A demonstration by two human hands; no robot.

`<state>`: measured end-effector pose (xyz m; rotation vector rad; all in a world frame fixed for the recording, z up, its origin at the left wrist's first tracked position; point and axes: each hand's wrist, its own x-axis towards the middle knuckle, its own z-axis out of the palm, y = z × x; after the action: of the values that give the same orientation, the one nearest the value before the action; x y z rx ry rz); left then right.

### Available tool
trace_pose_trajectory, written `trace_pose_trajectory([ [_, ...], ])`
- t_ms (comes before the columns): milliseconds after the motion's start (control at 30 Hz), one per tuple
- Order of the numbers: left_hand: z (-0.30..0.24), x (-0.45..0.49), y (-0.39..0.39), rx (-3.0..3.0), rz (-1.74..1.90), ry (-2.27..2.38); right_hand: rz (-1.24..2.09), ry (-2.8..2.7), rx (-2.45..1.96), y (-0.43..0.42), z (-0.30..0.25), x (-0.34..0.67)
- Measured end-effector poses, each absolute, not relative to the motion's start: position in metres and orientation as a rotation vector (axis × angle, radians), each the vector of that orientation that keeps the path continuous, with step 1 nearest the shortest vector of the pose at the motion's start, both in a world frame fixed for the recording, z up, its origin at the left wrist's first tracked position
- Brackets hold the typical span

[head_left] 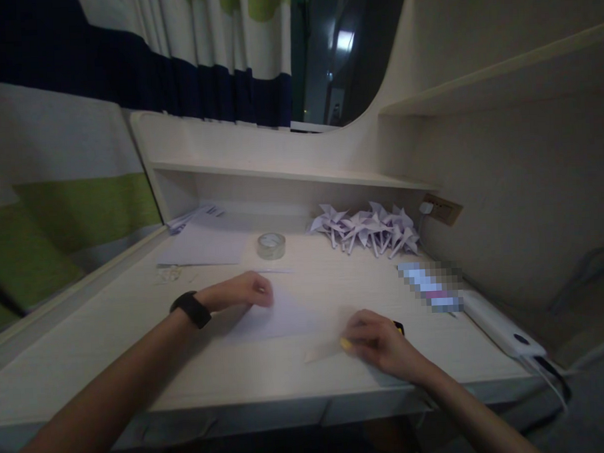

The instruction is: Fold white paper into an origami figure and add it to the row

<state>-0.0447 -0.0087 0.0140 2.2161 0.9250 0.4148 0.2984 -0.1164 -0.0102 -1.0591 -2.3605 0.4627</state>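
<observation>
A sheet of white paper (286, 317) lies on the desk in front of me. My left hand (252, 290), with a black band on its wrist, is closed at the paper's upper left side, fingertips pinched against it. To the right of the sheet, my right hand (377, 340) is wrapped round a yellow and black utility knife (346, 344). Its pale blade is smeared by motion and points left, near the paper's lower right. The fist hides most of the handle. Beyond the left hand stands a roll of clear tape (271, 246).
Several paper pinwheels (365, 227) are heaped at the back right. A paper stack (202, 241) lies back left, with small scraps (168, 274) before it. A blurred-out phone-like object (429, 288) and a white power strip (501, 324) line the right side. A low shelf (289, 172) runs behind.
</observation>
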Motion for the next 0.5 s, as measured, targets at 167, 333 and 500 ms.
trace_pose_trajectory([
  [167, 0.004, -0.028, -0.008, 2.207, 0.555, 0.994, 0.472, -2.343, -1.053, -0.116, -0.010, 0.300],
  [333, 0.009, -0.018, -0.017, 2.134, 0.635, 0.986, 0.447, -2.116, -1.036, -0.110, -0.013, 0.310],
  [500, 0.002, -0.017, -0.018, 2.213, 0.728, 1.103, 0.358, -1.940, -1.174, -0.101, -0.016, 0.313],
])
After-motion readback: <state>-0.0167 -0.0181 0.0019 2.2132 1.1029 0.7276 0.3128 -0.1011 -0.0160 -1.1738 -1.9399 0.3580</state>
